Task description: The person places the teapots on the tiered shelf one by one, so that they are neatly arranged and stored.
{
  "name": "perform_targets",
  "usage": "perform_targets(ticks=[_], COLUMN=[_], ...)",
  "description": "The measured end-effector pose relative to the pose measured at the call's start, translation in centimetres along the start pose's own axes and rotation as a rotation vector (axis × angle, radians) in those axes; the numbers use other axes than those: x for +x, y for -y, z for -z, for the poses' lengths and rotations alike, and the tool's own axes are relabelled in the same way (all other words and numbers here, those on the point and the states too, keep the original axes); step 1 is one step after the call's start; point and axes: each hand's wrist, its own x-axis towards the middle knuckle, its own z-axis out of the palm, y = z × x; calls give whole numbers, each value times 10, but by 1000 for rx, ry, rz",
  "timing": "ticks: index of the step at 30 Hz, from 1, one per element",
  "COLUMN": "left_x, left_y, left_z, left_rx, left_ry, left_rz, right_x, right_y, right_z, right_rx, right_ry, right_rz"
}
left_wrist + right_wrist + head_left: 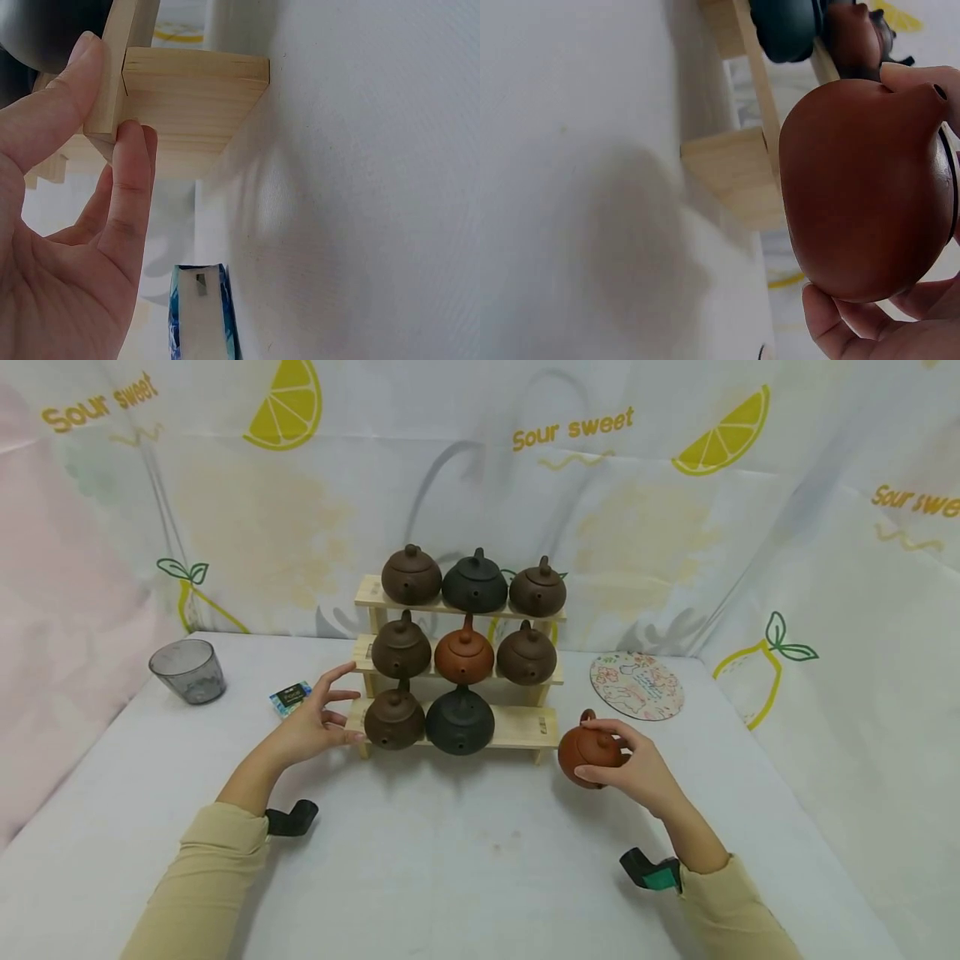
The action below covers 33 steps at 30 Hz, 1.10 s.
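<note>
A reddish-brown clay teapot [585,753] is held by my right hand [639,770], thumb and fingers round its body. It hangs above the table, just right of the stand's bottom tier; its shadow shows in the right wrist view. My left hand [313,720] pinches the left end of the wooden tiered stand [519,725], thumb and fingers on either side of the board in the left wrist view. The bottom tier bears a brown teapot [394,720] and a black teapot [461,722], with bare board to their right. Three teapots stand on each upper tier, including a reddish one [463,658] in the middle row.
A grey glass cup [189,672] stands at the table's left. A small blue-and-black packet [291,698] lies behind my left hand. At right lies a round patterned mat [637,687]. A white printed cloth [480,460] hangs behind the stand.
</note>
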Motion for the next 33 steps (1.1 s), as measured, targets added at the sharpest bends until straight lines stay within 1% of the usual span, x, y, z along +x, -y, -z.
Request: perform_targets(ticks=[5, 14, 18, 24, 31, 33], left_x=[0, 1, 0, 0, 0, 0], left_y=[0, 1, 0, 0, -1, -1], left_z=[0, -1, -1, -1, -1, -1], left_rx=[-2, -1, 5, 15, 14, 13], left_ry=[-1, -5, -6, -10, -8, -7], left_rz=[4, 6, 10, 8, 12, 15], right_x=[12, 33, 41, 50, 55, 55], right_y=[12, 28, 33, 37, 38, 38], right_z=[-13, -33, -40, -47, -55, -55], right_rx=[19, -28, -43, -51, -20, -17], right_ry=[38, 77, 78, 69, 14, 11], right_rz=[33, 90, 87, 56, 36, 29])
